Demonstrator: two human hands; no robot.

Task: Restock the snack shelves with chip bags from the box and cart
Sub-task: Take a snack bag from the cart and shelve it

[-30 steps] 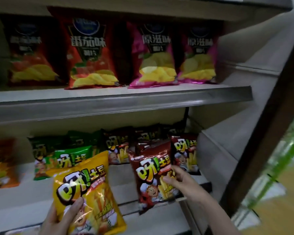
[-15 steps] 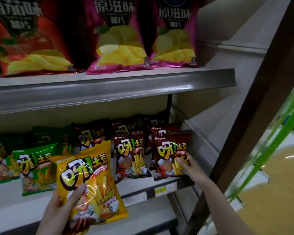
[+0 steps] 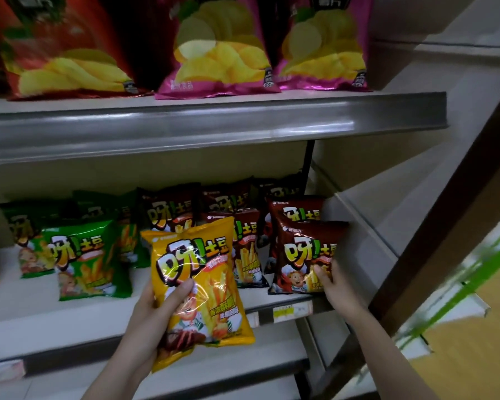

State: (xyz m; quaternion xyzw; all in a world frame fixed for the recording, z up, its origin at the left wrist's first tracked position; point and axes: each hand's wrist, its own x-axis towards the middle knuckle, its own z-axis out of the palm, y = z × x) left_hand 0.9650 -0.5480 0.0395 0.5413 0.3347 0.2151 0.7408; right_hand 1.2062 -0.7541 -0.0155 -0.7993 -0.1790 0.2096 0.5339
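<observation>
My left hand grips a yellow chip bag in front of the middle shelf, thumb across its front. My right hand holds the lower right corner of a dark red chip bag that stands at the right end of that shelf, in front of another red bag. More dark red bags stand just left of it, and green bags fill the shelf's left part.
The upper shelf carries large red bags and pink bags of crisps. A brown upright post bounds the shelving on the right. Price tags hang on the middle shelf's front edge. A lower shelf sits beneath.
My right hand has carried the dark red bag from in front of the shelf onto its right end. The yellow bag in my left hand has risen and shifted right. The view moved closer.
</observation>
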